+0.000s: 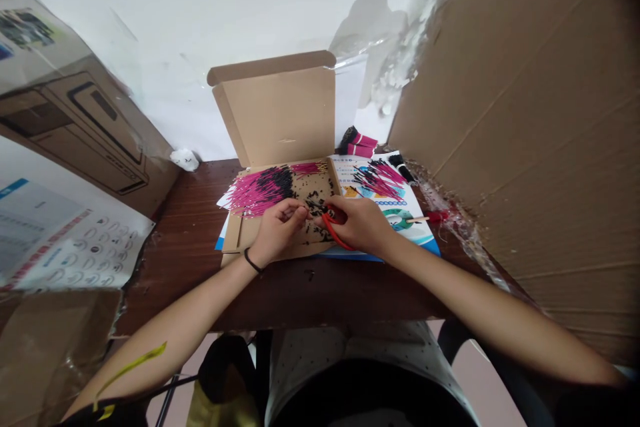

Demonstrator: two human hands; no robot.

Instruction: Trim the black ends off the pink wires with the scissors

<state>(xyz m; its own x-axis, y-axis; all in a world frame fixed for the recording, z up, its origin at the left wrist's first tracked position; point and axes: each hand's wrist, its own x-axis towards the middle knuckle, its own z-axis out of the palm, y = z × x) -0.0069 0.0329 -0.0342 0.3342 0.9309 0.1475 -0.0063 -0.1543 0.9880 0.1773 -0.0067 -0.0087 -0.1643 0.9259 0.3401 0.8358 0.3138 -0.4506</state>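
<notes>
My right hand (365, 222) is closed round the red handles of a pair of scissors (336, 234), whose blades point left over an open cardboard box (273, 110). Close to the blades, my left hand (280, 230) pinches thumb against fingers; what lies between them is too small to make out. A heap of thin pink sticks with black ends (260, 188), wire-like in look, spreads across the box's left part. Many tiny black scraps (315, 197) are scattered on the cardboard between and behind my hands. A smaller pink bunch (306, 169) lies at the back of the box.
Right of the box, loose pink-and-black pieces (383, 179) lie on a printed sheet (420, 230), with banded bundles (361, 144) behind. A red-tipped stick (434, 216) is at the right. Large cardboard (525, 134) walls the right; a carton (95, 134) stands left. Crumpled white tissue (185, 159) sits back left.
</notes>
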